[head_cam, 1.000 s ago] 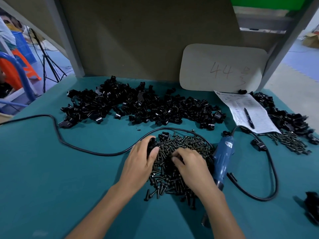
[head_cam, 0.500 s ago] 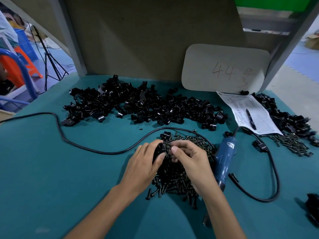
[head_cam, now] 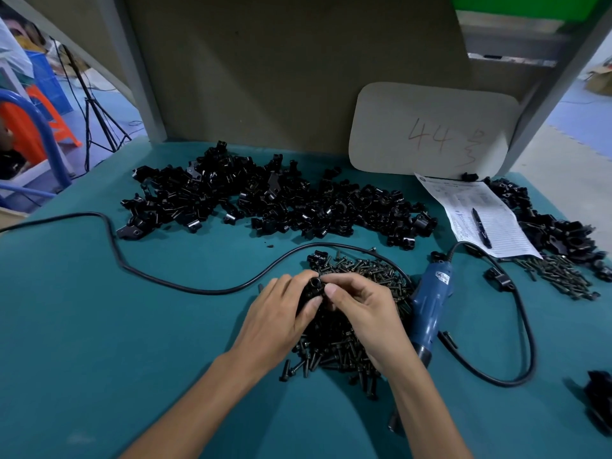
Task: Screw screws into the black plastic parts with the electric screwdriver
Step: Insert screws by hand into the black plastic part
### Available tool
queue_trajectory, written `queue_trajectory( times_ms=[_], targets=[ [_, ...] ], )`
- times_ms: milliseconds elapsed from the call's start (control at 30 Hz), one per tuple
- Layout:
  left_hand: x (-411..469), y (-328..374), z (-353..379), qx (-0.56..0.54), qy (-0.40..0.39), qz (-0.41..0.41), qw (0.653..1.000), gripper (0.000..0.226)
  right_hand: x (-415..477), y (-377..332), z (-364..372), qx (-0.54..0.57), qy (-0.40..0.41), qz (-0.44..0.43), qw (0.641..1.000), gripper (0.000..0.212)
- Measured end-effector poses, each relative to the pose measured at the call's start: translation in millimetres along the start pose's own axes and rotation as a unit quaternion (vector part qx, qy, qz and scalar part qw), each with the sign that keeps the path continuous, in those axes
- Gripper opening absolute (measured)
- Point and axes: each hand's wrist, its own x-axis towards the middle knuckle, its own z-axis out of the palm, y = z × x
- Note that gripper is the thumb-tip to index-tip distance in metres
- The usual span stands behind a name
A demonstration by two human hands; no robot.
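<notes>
We're looking down at the left hand [head_cam: 278, 319], which is gripping a black part [head_cam: 313, 286] with thumb and curled fingers, so most of the part is hidden and only its round opening is showing. The right hand [head_cam: 364, 313] is pinching the same part from 3 o'clock. We cannot tell if a screw is sitting between those fingertips. Both hands are hovering over the screws [head_cam: 334, 342], covering the middle of that heap.

At 3 o'clock of the hands the blue screwdriver [head_cam: 430, 306] is lying on the green table [head_cam: 82, 342], and its tip is disappearing under the right forearm. Its small white label is too tiny for us to read. Its black cable [head_cam: 185, 286] is running off the edge at 9 o'clock.

At 12 o'clock the big pile of parts [head_cam: 265, 200] is lying in a tangle too dense for us to separate pieces. At 1 o'clock a pale board [head_cam: 430, 130] is showing a handwritten "44" and a mark we cannot make out. Below it, a printed sheet [head_cam: 480, 213] is carrying a pen [head_cam: 481, 223], and its print is too small to read. At 4 o'clock a dark object [head_cam: 599, 399] is being cut off by the frame.
</notes>
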Motion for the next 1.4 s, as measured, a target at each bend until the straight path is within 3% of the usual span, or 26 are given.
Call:
queue_trajectory(
  times_ms=[233,400,600,767,867,967,1033,1100,1167,1267,1333,1400],
  targets=[
    [0,1,1,0.015,-0.004,0.004,1.0,0.051,2,5,-1,-0.041,0.002,0.024,0.999,0.004],
    [1,2,0,0.013,0.002,0.012,1.0,0.047,2,10,3,-0.181,-0.012,-0.008,0.983,0.026],
    [0,4,-1,0.019,0.007,0.027,0.999,0.045,2,8,3,-0.186,-0.032,0.004,0.982,0.031],
    [0,4,-1,0.03,0.009,0.038,0.999,0.045,1,4,2,-0.204,-0.025,-0.003,0.979,0.022],
    [-1,2,-1,0.025,0.011,0.034,0.999,0.049,-2,-4,-1,-0.283,0.027,-0.038,0.958,0.023],
    [-1,0,0,0.012,0.021,0.017,1.0,0.055,-12,-12,-30,-0.363,0.166,-0.05,0.915,0.019],
    [0,0,0,0.01,0.021,0.017,1.0,0.057,-22,-11,-61,-0.443,0.246,0.003,0.862,0.041],
    [1,0,1,0.008,0.023,0.021,0.999,0.057,-31,-9,-82,-0.493,0.222,0.126,0.832,0.076],
    [1,-1,2,0.001,0.024,0.019,1.0,0.056,-34,-4,-94,-0.48,0.18,0.208,0.833,0.094],
    [0,-2,2,-0.005,0.03,0.019,0.999,0.055,-30,-1,-106,-0.371,0.189,0.225,0.881,0.088],
    [-1,-3,3,-0.005,0.029,0.021,0.999,0.053,-32,0,-111,-0.21,0.22,0.204,0.931,0.06],
    [0,-4,3,-0.004,0.029,0.02,0.999,0.051,-35,-2,-115,-0.044,0.246,0.177,0.952,0.019]
  ],
)
